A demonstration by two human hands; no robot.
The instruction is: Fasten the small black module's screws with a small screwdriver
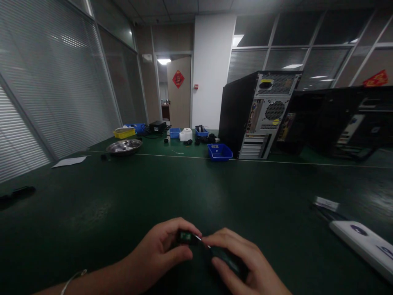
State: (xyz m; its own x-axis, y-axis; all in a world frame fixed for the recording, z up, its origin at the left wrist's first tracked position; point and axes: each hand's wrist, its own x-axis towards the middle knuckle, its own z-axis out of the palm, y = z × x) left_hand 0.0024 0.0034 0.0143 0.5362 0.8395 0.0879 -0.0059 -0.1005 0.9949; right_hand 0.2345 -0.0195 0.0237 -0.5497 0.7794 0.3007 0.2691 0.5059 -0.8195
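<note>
Near the bottom centre, my left hand (166,243) has its thumb and fingers around a small black part (186,237) with a green circuit board showing. My right hand (242,256) is closed around a dark-handled tool (229,262). The tool's thin metal shaft points up and left and meets the right side of the small part, by my left fingertips. Shadow hides the exact contact and much of the handle. Both hands are above the dark green table (153,196).
A blue tray (220,152) and a computer tower (260,114) stand ahead. A metal bowl (124,146), yellow basket (124,132) and white paper (70,162) lie left. At right is a white device (362,241) with cable; dark items (18,194) lie far left.
</note>
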